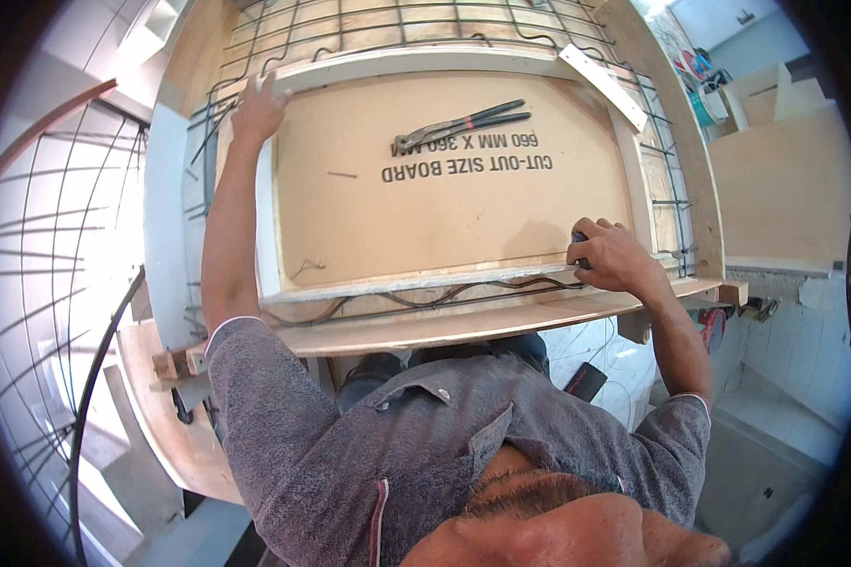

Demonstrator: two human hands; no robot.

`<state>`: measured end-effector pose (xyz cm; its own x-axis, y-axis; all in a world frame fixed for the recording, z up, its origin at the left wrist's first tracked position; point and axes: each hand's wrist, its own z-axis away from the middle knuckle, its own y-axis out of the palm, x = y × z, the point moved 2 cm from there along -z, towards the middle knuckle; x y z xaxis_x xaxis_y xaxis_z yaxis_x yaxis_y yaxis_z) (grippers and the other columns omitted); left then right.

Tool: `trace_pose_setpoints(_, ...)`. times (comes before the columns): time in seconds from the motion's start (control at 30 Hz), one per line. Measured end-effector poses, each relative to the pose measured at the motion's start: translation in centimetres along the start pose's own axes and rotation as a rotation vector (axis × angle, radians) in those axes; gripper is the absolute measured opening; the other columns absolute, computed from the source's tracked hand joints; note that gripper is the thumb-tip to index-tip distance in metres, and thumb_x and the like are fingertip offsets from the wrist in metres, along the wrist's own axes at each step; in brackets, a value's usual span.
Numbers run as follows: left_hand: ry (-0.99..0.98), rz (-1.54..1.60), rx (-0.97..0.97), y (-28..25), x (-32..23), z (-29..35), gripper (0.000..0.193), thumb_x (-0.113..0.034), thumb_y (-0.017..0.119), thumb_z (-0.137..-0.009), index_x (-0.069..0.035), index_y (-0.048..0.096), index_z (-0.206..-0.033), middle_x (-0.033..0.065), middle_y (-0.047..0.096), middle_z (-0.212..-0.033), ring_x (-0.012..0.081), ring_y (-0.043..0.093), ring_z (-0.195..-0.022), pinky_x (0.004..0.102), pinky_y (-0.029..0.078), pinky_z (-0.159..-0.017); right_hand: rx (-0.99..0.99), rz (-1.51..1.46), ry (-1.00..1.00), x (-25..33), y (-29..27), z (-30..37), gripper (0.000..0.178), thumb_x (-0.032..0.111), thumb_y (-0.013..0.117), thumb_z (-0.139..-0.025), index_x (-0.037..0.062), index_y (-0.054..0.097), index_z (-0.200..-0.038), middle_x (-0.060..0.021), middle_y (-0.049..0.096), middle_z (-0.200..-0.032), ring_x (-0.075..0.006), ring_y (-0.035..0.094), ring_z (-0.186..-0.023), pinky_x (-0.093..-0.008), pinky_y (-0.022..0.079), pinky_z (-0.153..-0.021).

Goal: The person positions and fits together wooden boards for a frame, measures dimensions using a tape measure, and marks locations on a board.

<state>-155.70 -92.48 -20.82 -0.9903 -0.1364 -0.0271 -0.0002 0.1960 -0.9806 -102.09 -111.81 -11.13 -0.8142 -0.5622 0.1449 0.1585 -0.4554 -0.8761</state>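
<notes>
My right hand (pixel 616 255) is closed around a small dark object (pixel 578 251) at the near right corner of the inner frame (pixel 425 280). Fingers cover most of that object, so its kind does not show. At the far left corner of the same frame, my left hand (pixel 258 110) reaches out with its fingers apart, slightly blurred, by the wire mesh (pixel 219 99). Between the hands lies a brown printed board (pixel 444 217), enclosed by the pale frame. A pair of pincers (pixel 473 123) with dark handles and a red band rests on the board's far half.
A white strip (pixel 603 87) lies across the frame's far right corner. Steel mesh surrounds the frame inside a wooden form, whose near side board (pixel 501 317) runs before my body. More mesh (pixel 43 236) stands at left. Bits of wire (pixel 307 267) lie on the board.
</notes>
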Motion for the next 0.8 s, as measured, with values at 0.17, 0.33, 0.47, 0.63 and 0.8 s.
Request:
trace_pose_setpoints(0.17, -0.003, 0.164, 0.026, 1.7, 0.3, -2.1, 0.061, -0.041, 0.048, -0.09, -0.013, 0.032, -0.141, 0.0172, 0.028, -0.145, 0.0379, 0.045, -0.121, 0.0445, 0.042, -0.096, 0.006, -0.075, 0.003, -0.7, 0.3, 0.2, 0.014, 0.018, 0.066, -0.072, 0.0141, 0.067, -0.085, -0.0097, 0.056, -0.102, -0.0305, 0.057, -0.094, -0.0424, 0.047, -0.081)
trace_pose_setpoints(0.33, 0.047, 0.07, 0.027, 2.6, 1.6, -2.1, 0.058, -0.03, 0.058, -0.084, -0.01, 0.039, -0.135, 0.0182, 0.036, -0.138, 0.0387, 0.053, -0.11, 0.0454, 0.047, -0.087, 0.081, -0.105, 0.048, -0.4, 0.0, -0.4, 0.017, 0.019, 0.069, -0.07, 0.0136, 0.069, -0.085, -0.01, 0.054, -0.109, -0.0305, 0.054, -0.1, -0.0409, 0.045, -0.086)
trace_pose_setpoints(0.47, 0.179, 0.003, -0.014, 4.8, 3.9, -3.6, 0.057, -0.03, 0.064, -0.078, -0.009, 0.046, -0.129, 0.0185, 0.045, -0.13, 0.0373, 0.057, -0.103, 0.0451, 0.05, -0.083, 0.143, -0.096, 0.055, -0.2, -0.2, -0.9, 0.015, 0.019, 0.068, -0.071, 0.0148, 0.068, -0.085, -0.0096, 0.054, -0.108, -0.0305, 0.055, -0.099, -0.0427, 0.046, -0.084)
trace_pose_setpoints(0.63, 0.166, 0.132, 0.027, 1.2, 1.6, -2.7, 0.048, -0.016, 0.052, -0.079, -0.009, 0.049, -0.126, 0.018, 0.048, -0.125, 0.0364, 0.056, -0.103, 0.0428, 0.048, -0.086, 0.133, -0.136, 0.061, 0.1, -0.3, -1.0, 0.014, 0.018, 0.07, -0.07, 0.0139, 0.068, -0.083, -0.0086, 0.053, -0.107, -0.0297, 0.055, -0.098, -0.0425, 0.045, -0.085)
trace_pose_setpoints(0.8, 0.152, 0.141, -0.029, 2.2, 3.3, -2.4, 0.047, -0.012, 0.047, -0.081, -0.009, 0.048, -0.128, 0.0171, 0.048, -0.124, 0.0366, 0.054, -0.105, 0.0416, 0.046, -0.089, 0.111, -0.138, 0.041, 0.2, -0.4, -1.1, 0.015, 0.016, 0.071, -0.068, 0.0133, 0.068, -0.082, -0.008, 0.053, -0.107, -0.0281, 0.055, -0.097, -0.0422, 0.046, -0.084)
